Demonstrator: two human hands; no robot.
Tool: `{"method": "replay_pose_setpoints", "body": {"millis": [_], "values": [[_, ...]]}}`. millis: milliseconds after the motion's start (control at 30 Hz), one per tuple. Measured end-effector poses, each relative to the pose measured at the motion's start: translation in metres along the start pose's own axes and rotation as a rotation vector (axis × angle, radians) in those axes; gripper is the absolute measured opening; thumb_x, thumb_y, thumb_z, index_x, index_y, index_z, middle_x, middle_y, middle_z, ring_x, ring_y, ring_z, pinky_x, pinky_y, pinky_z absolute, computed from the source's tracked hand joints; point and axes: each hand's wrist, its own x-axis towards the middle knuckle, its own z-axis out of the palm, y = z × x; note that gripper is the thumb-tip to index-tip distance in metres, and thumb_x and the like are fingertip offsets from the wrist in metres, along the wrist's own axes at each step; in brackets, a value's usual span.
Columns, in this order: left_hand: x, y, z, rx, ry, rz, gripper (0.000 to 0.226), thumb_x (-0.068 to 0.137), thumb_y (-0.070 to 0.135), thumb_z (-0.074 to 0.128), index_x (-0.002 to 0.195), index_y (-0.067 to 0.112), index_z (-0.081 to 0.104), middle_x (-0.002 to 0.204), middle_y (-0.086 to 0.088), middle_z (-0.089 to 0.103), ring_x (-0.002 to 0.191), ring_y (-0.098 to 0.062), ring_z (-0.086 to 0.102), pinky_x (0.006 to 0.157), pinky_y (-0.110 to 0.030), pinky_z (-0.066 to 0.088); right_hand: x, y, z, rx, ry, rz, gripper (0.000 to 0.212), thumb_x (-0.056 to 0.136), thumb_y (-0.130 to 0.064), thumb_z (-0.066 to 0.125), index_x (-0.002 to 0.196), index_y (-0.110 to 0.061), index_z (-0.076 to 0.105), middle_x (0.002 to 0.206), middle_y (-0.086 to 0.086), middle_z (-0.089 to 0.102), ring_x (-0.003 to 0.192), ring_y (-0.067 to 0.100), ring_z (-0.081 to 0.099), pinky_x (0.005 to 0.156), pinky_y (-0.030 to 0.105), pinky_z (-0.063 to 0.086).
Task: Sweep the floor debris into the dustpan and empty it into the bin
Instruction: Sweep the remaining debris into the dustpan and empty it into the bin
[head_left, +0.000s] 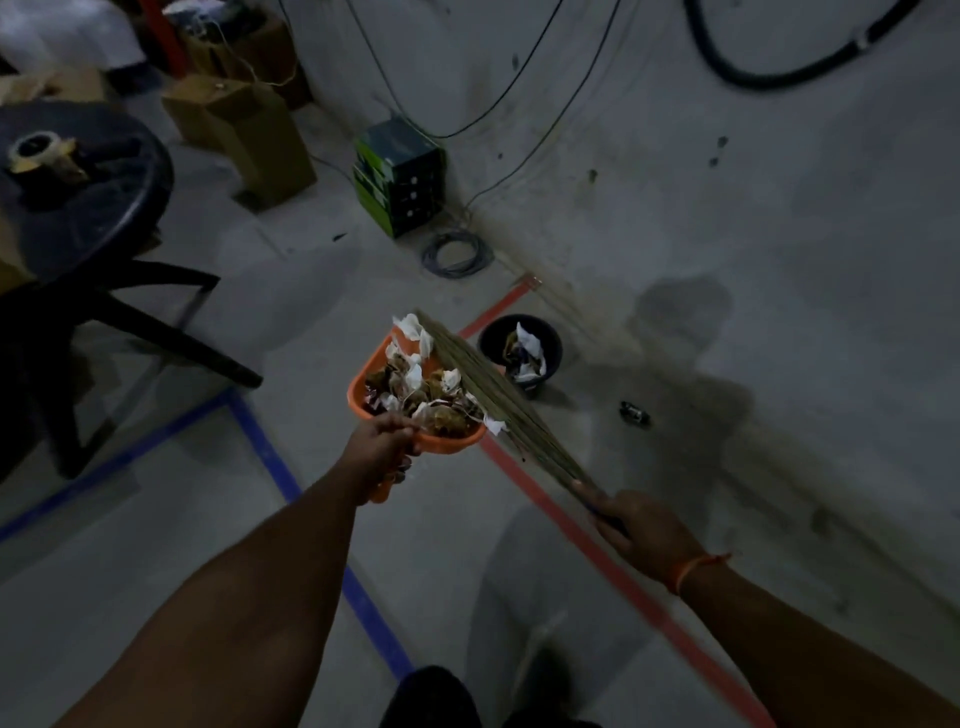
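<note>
- The left hand (382, 441) has its fingers curled round the handle of the orange dustpan (363, 400), holding it up off the floor; the pan sits just beyond the knuckles.
- The right hand (636, 525) grasps the broom (493, 395) by its dark handle, fingers wrapped tight; the long straw bristles reach forward from the fingers and lie across the pan's right edge.
- The debris (421, 384) fills the pan: crumpled white paper and brown dry scraps, light and loose, heaped above the smooth plastic rim.
- Step in hand, by my reading: sweeping is done and the load is being carried to be emptied.
- Beyond the broom tip stands the small round black bin (550, 343) on grey concrete, already holding paper.
- Next move likely calls for bringing the pan over the bin and tipping slowly, the bristles guarding against spills.
</note>
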Motion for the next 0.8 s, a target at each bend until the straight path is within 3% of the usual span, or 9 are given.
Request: {"method": "replay_pose_setpoints", "body": {"millis": [200, 333, 533, 733, 800], "values": [[0.107, 0.045, 0.053, -0.025, -0.031, 0.000, 0.015, 0.102, 0.002, 0.052, 0.111, -0.001, 0.063, 0.079, -0.021, 0.064, 0.048, -0.019, 0.048, 0.044, -0.023, 0.037, 0.081, 0.086, -0.024, 0.001, -0.009, 0.033, 0.055, 0.093, -0.039, 0.041, 0.144, -0.044, 0.022, 0.079, 0.007, 0.058, 0.072, 0.023, 0.057, 0.065, 0.027, 0.031], [0.182, 0.063, 0.075, -0.023, -0.061, 0.024, 0.011, 0.102, 0.004, 0.054, 0.105, 0.004, 0.065, 0.080, -0.022, 0.064, 0.047, -0.017, 0.049, 0.044, -0.024, 0.038, 0.136, 0.135, -0.012, -0.004, -0.025, 0.070, 0.056, 0.093, -0.037, 0.048, 0.144, -0.047, 0.027, 0.069, 0.001, 0.054, 0.063, 0.019, 0.056, 0.059, 0.026, 0.033], [0.295, 0.056, 0.106, -0.013, -0.038, 0.041, 0.021, 0.103, 0.005, 0.055, 0.094, 0.017, 0.070, 0.078, -0.020, 0.065, 0.048, -0.015, 0.051, 0.043, -0.024, 0.039, 0.221, 0.203, 0.029, 0.076, -0.071, 0.127, 0.051, 0.096, -0.043, 0.041, 0.146, -0.045, 0.030, 0.069, -0.004, 0.044, 0.062, 0.014, 0.051, 0.058, 0.025, 0.037], [0.370, 0.036, 0.117, 0.003, 0.035, 0.063, 0.018, 0.104, 0.008, 0.055, 0.098, 0.016, 0.070, 0.082, -0.021, 0.066, 0.051, -0.017, 0.054, 0.047, -0.026, 0.041, 0.290, 0.254, 0.071, 0.146, -0.048, 0.101, 0.051, 0.095, -0.032, 0.053, 0.144, -0.040, 0.039, 0.070, -0.002, 0.045, 0.063, 0.015, 0.053, 0.059, 0.022, 0.037], [0.385, 0.031, 0.121, 0.019, 0.055, 0.067, 0.018, 0.104, 0.008, 0.054, 0.098, 0.016, 0.069, 0.082, -0.021, 0.067, 0.051, -0.017, 0.054, 0.046, -0.026, 0.041, 0.300, 0.267, 0.085, 0.146, -0.030, 0.088, 0.048, 0.095, -0.037, 0.050, 0.143, -0.038, 0.042, 0.069, -0.002, 0.046, 0.061, 0.016, 0.054, 0.058, 0.021, 0.037]]}}
